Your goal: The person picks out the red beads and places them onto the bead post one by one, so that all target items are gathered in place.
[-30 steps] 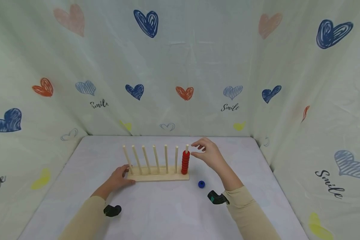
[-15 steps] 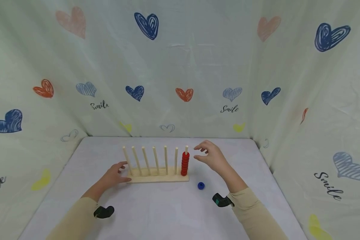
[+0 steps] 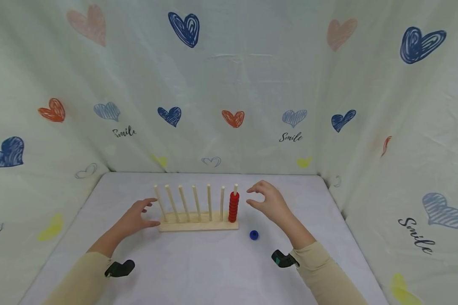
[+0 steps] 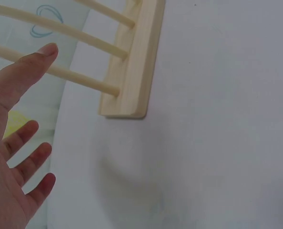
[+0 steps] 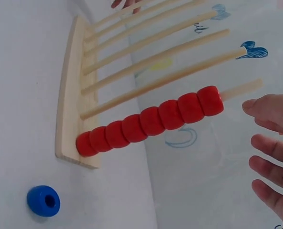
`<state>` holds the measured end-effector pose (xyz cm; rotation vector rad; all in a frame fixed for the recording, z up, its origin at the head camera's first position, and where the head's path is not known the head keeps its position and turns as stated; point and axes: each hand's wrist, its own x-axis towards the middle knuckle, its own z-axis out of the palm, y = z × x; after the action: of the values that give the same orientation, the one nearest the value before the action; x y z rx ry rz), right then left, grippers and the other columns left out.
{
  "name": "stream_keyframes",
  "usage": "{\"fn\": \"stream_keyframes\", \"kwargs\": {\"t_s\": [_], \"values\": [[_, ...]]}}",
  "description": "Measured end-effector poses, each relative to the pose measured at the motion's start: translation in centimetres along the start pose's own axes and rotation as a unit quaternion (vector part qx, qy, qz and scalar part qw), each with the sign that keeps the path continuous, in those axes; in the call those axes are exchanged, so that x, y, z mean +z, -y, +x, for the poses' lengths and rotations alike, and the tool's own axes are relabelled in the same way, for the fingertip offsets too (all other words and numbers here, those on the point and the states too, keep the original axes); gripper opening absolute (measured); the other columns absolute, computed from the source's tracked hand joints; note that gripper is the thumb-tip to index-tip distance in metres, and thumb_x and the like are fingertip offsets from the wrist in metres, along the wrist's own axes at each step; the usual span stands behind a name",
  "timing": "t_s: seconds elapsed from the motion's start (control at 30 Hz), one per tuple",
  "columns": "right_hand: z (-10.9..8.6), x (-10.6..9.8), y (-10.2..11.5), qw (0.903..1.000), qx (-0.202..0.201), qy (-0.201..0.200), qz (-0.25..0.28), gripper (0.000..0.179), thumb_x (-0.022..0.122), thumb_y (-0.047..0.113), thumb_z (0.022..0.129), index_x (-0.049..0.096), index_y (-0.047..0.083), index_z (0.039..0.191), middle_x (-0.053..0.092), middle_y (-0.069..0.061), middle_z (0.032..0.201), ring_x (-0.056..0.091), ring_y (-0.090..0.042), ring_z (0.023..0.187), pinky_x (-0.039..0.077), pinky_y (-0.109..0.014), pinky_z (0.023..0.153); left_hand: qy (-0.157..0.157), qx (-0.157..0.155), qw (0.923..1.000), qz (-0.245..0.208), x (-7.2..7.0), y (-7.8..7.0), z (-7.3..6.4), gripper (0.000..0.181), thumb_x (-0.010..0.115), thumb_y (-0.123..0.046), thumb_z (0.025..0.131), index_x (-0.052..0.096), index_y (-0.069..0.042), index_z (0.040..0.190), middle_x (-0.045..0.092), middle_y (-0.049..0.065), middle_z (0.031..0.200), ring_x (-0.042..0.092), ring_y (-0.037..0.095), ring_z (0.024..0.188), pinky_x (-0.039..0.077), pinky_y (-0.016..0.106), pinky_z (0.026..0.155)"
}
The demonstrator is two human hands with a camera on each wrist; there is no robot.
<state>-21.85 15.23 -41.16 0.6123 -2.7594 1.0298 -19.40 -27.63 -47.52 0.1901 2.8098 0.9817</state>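
A wooden peg rack point(image 3: 198, 227) with a row of upright pegs stands on the table. Its rightmost peg carries a stack of several red beads point(image 3: 233, 208), the bare peg tip showing above them. My left hand point(image 3: 131, 219) is just off the rack's left end, thumb and fingers spread and holding nothing; in the left wrist view the thumb point(image 4: 29, 69) overlaps a peg. To the right of the red stack, my right hand point(image 3: 272, 203) hovers with thumb and fingers apart, nothing between them. One loose blue bead point(image 3: 254, 235) lies on the table right of the rack.
The other pegs point(image 3: 196, 203) of the rack are bare. A white cloth covers the table point(image 3: 198, 271). Behind and at both sides hangs a pale curtain point(image 3: 229, 84) printed with hearts. Each wrist wears a small black camera point(image 3: 120, 268).
My left hand has drawn away leftward from the rack's end, which it was at a second ago. My right hand has shifted slightly right, away from the red stack. Rack and beads stay put.
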Motion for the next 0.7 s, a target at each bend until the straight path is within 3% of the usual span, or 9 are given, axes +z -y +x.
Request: {"fn": "stream_keyframes", "kwargs": {"t_s": [0.17,0.4,0.6,0.7], "values": [[-0.4,0.5,0.1,0.9986,-0.038,-0.017,-0.033,0.024,0.081,0.015,0.081,0.073,0.011,0.103,0.063,0.000,0.104,0.059,-0.023,0.102,0.051,-0.041,0.089,-0.020,0.014,0.9996,0.012,-1.1,-0.2,-0.8,0.083,0.082,-0.024,0.079,0.037,0.005,0.142,0.042,0.034,0.131,0.046,0.051,0.114,0.046,0.060,0.088],[-0.7,0.7,-0.2,0.9966,-0.058,-0.026,-0.054,0.022,0.081,0.016,0.080,0.073,0.012,0.101,0.063,0.000,0.104,0.058,-0.023,0.103,0.050,-0.041,0.089,-0.056,0.039,0.9962,0.055,-2.0,-0.6,-1.6,0.083,0.084,-0.026,0.076,0.041,0.004,0.140,0.044,0.032,0.131,0.047,0.050,0.114,0.045,0.062,0.089],[-1.2,0.7,-0.8,0.9881,-0.104,-0.038,-0.107,0.023,0.082,0.017,0.079,0.073,0.011,0.099,0.063,-0.002,0.103,0.058,-0.024,0.100,0.048,-0.044,0.088,-0.105,0.057,0.9818,0.147,-2.5,-0.7,-2.4,0.082,0.088,-0.024,0.070,0.047,0.001,0.136,0.043,0.031,0.130,0.043,0.051,0.117,0.040,0.066,0.092],[-1.5,0.8,-1.1,0.9842,-0.116,-0.035,-0.129,0.023,0.082,0.018,0.079,0.072,0.011,0.099,0.063,-0.003,0.104,0.058,-0.024,0.100,0.047,-0.044,0.088,-0.118,0.068,0.9769,0.165,-2.7,-0.5,-2.8,0.081,0.088,-0.024,0.069,0.048,0.001,0.135,0.044,0.031,0.129,0.045,0.050,0.116,0.041,0.066,0.091]]}}
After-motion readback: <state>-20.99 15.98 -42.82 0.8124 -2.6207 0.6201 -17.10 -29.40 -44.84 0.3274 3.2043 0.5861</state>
